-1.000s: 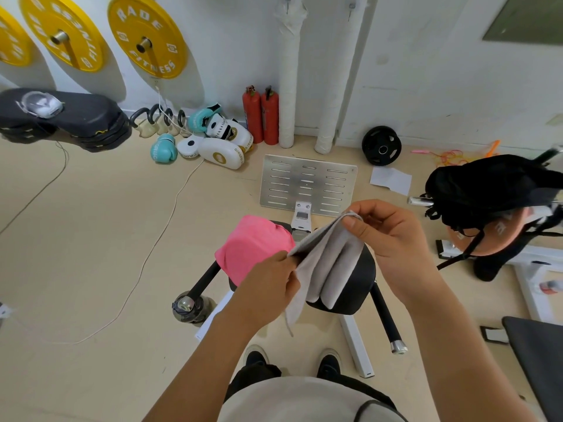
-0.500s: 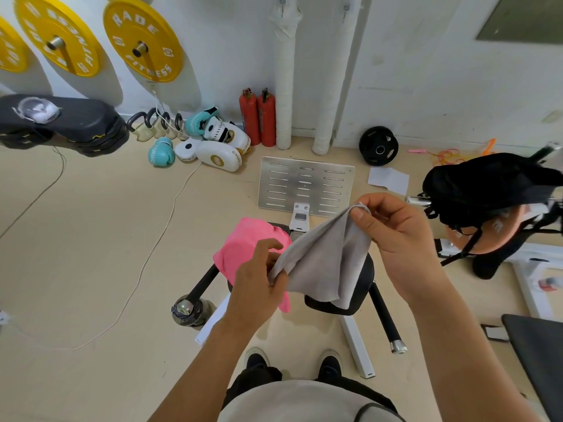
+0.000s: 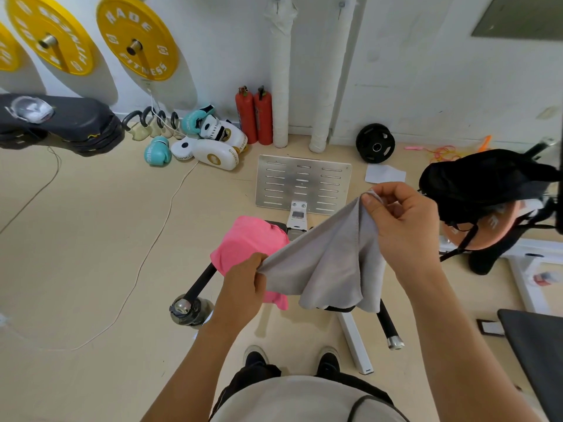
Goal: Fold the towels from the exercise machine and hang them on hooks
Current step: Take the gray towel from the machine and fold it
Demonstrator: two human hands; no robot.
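Note:
A grey towel [image 3: 329,263] hangs stretched between my two hands above the exercise machine [image 3: 353,333]. My left hand [image 3: 243,287] pinches its lower left corner. My right hand [image 3: 399,220] pinches its upper right corner, higher and farther out. The cloth sags in folds below the taut edge. A pink towel [image 3: 246,242] lies draped over the machine's black seat, partly hidden behind my left hand and the grey towel. No hooks are in sight.
A slotted metal footplate [image 3: 301,184] lies ahead on the floor. A water bottle [image 3: 185,309] stands by the machine's left handle. Boxing gloves [image 3: 213,144], two fire extinguishers [image 3: 254,114] and yellow weight plates [image 3: 137,41] line the wall. A black bag [image 3: 484,181] sits right.
My hands have drawn apart, the right one moving up and right, the left staying low. The grey towel has gone from bunched to spread open between them.

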